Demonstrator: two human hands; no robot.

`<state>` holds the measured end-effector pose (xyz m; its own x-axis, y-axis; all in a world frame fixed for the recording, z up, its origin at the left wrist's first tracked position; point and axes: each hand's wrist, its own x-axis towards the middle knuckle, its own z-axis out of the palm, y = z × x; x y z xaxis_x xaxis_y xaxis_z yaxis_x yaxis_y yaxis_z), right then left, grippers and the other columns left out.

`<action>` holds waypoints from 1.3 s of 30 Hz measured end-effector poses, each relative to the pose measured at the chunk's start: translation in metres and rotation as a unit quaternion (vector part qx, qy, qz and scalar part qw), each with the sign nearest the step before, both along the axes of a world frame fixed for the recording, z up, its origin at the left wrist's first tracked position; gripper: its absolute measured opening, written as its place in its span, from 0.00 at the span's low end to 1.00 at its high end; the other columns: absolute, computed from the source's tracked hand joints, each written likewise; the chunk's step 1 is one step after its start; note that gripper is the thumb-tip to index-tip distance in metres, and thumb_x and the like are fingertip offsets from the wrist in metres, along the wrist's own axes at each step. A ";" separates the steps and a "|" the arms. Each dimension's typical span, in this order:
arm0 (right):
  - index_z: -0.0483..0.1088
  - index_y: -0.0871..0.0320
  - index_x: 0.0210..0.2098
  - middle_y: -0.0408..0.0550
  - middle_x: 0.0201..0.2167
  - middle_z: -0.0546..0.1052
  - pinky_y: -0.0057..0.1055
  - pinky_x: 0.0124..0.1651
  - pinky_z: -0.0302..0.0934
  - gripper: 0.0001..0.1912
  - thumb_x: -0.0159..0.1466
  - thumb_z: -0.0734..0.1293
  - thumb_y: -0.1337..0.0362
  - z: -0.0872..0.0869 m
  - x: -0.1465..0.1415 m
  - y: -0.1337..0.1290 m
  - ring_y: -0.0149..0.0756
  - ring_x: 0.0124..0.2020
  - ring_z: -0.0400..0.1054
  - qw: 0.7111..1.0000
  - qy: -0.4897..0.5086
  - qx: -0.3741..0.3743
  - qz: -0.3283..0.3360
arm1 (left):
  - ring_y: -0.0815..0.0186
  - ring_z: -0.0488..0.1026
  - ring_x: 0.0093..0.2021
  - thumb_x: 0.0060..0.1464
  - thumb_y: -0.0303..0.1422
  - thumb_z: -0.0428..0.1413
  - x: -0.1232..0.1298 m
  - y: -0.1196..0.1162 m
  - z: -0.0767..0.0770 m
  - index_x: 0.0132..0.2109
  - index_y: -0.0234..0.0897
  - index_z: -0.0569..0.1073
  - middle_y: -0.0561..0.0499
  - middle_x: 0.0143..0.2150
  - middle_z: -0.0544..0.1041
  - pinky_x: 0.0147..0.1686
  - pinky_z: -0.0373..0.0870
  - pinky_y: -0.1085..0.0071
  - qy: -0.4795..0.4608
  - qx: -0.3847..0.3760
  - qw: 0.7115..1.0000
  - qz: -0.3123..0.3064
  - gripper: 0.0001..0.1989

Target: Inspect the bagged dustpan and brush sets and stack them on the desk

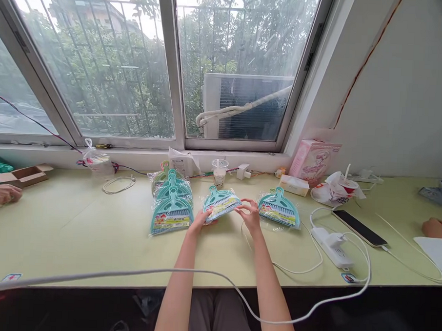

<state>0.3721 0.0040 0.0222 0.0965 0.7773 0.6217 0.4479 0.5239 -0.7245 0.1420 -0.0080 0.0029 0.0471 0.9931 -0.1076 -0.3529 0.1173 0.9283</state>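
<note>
A teal dustpan-and-brush set (219,203) in clear wrapping is tilted above the table, held at both sides. My left hand (199,221) grips its lower left edge, thumb on the front. The fingers of my right hand (250,215) pinch its right edge. To the left, several wrapped dustpan sets (172,214) overlap in a row running toward the window, the farthest one greener. Another wrapped teal set (279,209) lies just right of my right hand.
A white cable (216,272) crosses over my forearms. Right of me are a power strip (330,247), a phone (360,228) and a pink box (314,161). A cup (219,173) stands behind. Other people's hands rest at the far left (3,194) and far right (437,228).
</note>
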 end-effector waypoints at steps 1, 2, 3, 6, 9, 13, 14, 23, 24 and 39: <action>0.79 0.49 0.26 0.49 0.45 0.76 0.47 0.60 0.53 0.05 0.56 0.73 0.57 0.003 -0.001 -0.002 0.46 0.51 0.65 1.000 0.021 0.003 0.012 | 0.56 0.77 0.44 0.53 0.33 0.63 0.000 -0.001 0.001 0.51 0.35 0.70 0.40 0.48 0.77 0.45 0.79 0.55 -0.001 -0.007 1.000 -0.009 0.20; 0.79 0.50 0.26 0.49 0.45 0.76 0.46 0.59 0.53 0.06 0.57 0.73 0.56 0.006 -0.003 -0.004 0.46 0.51 0.65 0.999 0.038 0.010 0.022 | 0.56 0.77 0.47 0.53 0.34 0.63 0.001 -0.003 0.002 0.53 0.36 0.70 0.39 0.52 0.76 0.47 0.79 0.56 -0.002 -0.010 1.000 -0.024 0.21; 0.79 0.50 0.26 0.49 0.46 0.76 0.45 0.59 0.53 0.07 0.57 0.73 0.56 0.008 -0.005 -0.007 0.45 0.52 0.65 0.998 0.051 0.019 0.030 | 0.57 0.76 0.48 0.53 0.36 0.63 0.001 -0.004 0.003 0.54 0.37 0.69 0.40 0.56 0.74 0.48 0.79 0.57 -0.001 -0.013 0.999 -0.041 0.22; 0.78 0.51 0.27 0.49 0.48 0.75 0.44 0.60 0.53 0.08 0.59 0.72 0.56 0.014 -0.011 -0.014 0.45 0.53 0.64 0.997 0.061 0.046 0.027 | 0.59 0.78 0.43 0.51 0.37 0.65 0.001 -0.006 0.005 0.58 0.37 0.67 0.39 0.57 0.73 0.43 0.80 0.62 0.022 -0.012 0.997 -0.072 0.29; 0.78 0.51 0.27 0.48 0.50 0.75 0.45 0.62 0.52 0.08 0.59 0.71 0.56 0.013 -0.013 -0.014 0.45 0.55 0.63 0.997 0.043 0.061 -0.001 | 0.61 0.78 0.39 0.46 0.34 0.69 0.003 -0.007 0.005 0.60 0.39 0.64 0.38 0.54 0.74 0.35 0.79 0.67 0.049 -0.009 0.995 -0.082 0.36; 0.77 0.53 0.26 0.50 0.49 0.74 0.46 0.62 0.54 0.09 0.59 0.71 0.56 0.001 -0.007 -0.004 0.46 0.54 0.64 0.997 0.048 0.048 -0.047 | 0.61 0.78 0.38 0.42 0.33 0.71 0.008 -0.009 0.006 0.62 0.40 0.60 0.38 0.54 0.73 0.30 0.78 0.69 0.060 -0.003 0.990 -0.124 0.43; 0.77 0.54 0.25 0.51 0.48 0.74 0.46 0.61 0.55 0.10 0.59 0.70 0.56 -0.003 -0.006 -0.001 0.46 0.54 0.65 0.996 0.055 0.041 -0.051 | 0.62 0.79 0.37 0.42 0.34 0.71 0.009 -0.009 0.006 0.63 0.41 0.57 0.38 0.55 0.73 0.30 0.78 0.69 0.062 0.001 0.990 -0.128 0.45; 0.73 0.53 0.51 0.52 0.55 0.73 0.42 0.57 0.64 0.23 0.56 0.70 0.58 -0.021 -0.007 0.009 0.44 0.54 0.68 0.978 0.172 -0.114 0.023 | 0.61 0.79 0.36 0.44 0.34 0.69 0.006 -0.009 0.004 0.66 0.45 0.44 0.40 0.54 0.72 0.28 0.79 0.68 0.078 0.023 0.988 -0.135 0.52; 0.71 0.53 0.54 0.52 0.52 0.75 0.41 0.53 0.66 0.28 0.54 0.71 0.59 -0.023 -0.005 0.010 0.44 0.51 0.70 0.963 0.211 -0.161 0.041 | 0.61 0.79 0.36 0.44 0.34 0.69 0.006 -0.010 0.004 0.66 0.45 0.44 0.40 0.54 0.72 0.28 0.78 0.68 0.082 0.023 0.987 -0.140 0.52; 0.71 0.55 0.36 0.43 0.32 0.78 0.30 0.33 0.67 0.22 0.43 0.77 0.58 -0.017 -0.024 0.000 0.35 0.32 0.72 0.854 0.408 -0.266 0.181 | 0.45 0.61 0.66 0.48 0.47 0.64 0.026 -0.064 0.014 0.71 0.38 0.49 0.35 0.67 0.62 0.45 0.78 0.59 0.223 0.151 0.953 0.140 0.50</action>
